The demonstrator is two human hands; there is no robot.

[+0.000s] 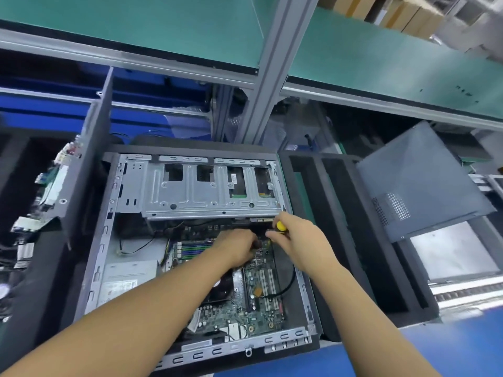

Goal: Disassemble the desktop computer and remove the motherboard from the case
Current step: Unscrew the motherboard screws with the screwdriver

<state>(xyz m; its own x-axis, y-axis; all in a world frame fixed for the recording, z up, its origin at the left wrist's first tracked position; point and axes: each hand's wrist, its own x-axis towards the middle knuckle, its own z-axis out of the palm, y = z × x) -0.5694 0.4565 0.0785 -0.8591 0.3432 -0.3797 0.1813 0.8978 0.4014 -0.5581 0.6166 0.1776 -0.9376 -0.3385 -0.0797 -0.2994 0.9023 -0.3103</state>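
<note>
Motherboard (261,303) green, in open case (103,254) | right hand (296,240) seemingly grips screwdriver (281,226)

Blue bench (449,349) with a black foam tray (362,240), the open computer case (95,268) inside.

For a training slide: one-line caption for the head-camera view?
Right hand grips a yellow-handled screwdriver, left hand close beside it, over the motherboard in the open case.

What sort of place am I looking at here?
Probably a factory-style workstation for taking computers apart or repairing them. An opened desktop case lies in a foam cradle, a metal-framed shelf with green matting runs above, and the right hand holds a screwdriver.
</note>
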